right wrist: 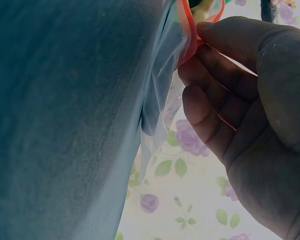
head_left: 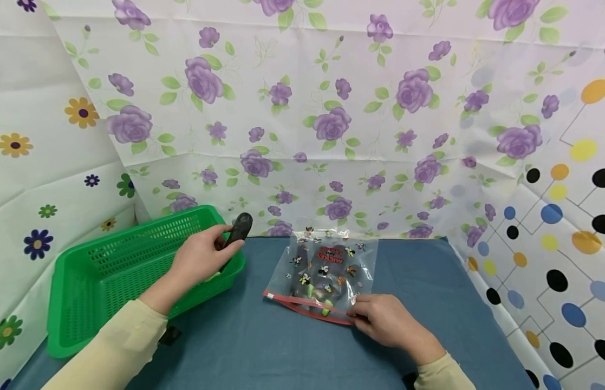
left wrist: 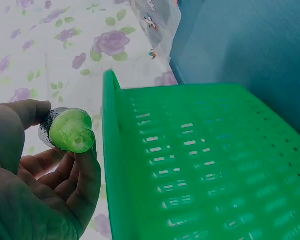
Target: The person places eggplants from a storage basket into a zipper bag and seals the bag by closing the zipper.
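My left hand (head_left: 200, 257) pinches a dark eggplant (head_left: 242, 226) between thumb and fingers, above the right end of the green basket (head_left: 63, 303). In the left wrist view its green stem end (left wrist: 73, 131) faces the camera. My right hand (head_left: 384, 320) pinches the red zip edge of a clear printed zip bag (head_left: 283, 273) at its near right corner. Through the plastic show several dark shapes with green ends, partly hidden by the cartoon print. The bag lies on the blue cloth, its red-edged mouth parted towards me.
The slotted basket stands at the left, its far side near the flowered backdrop (head_left: 331, 124). Blue cloth (head_left: 263, 352) covers the table. A dotted sheet (head_left: 570, 244) hangs along the right side.
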Tool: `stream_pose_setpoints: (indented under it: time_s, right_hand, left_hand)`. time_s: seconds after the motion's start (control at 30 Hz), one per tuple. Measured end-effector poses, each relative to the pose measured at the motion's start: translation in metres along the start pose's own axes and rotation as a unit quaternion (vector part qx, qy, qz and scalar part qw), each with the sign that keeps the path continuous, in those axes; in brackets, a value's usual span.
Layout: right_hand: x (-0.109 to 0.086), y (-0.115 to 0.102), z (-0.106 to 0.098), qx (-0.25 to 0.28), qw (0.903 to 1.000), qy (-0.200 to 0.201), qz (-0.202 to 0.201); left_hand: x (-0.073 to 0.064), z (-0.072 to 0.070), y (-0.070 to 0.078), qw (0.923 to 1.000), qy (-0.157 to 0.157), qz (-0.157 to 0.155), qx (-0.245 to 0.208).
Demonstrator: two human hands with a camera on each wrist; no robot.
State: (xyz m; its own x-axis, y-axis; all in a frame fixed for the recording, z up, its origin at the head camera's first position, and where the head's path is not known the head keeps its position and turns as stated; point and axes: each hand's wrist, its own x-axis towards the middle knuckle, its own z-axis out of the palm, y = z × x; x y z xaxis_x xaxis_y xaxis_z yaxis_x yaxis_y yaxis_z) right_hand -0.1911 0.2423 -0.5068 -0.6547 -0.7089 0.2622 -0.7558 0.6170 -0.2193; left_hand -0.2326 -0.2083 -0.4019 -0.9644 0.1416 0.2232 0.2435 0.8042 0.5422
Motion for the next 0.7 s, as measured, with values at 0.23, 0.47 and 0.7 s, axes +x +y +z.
stream_pose_setpoints:
  time_s: [0.23,0.47,0.7]
  right_hand:
    - [0.0,-0.001,-0.001,-0.002,1.0,-0.001,0.0]
    - [0.0,-0.001,-0.001,-0.002,1.0,-0.002,0.002]
    - [0.0,0.0,0.001,-0.006,1.0,-0.005,0.004]
  left_hand:
    - [-0.001,0.008,0.008,0.9998,0.002,0.015,-0.012]
    - [-0.004,0.014,0.015,0.9996,-0.006,0.018,-0.022]
    - [-0.005,0.02,0.02,0.9992,-0.008,0.027,-0.027]
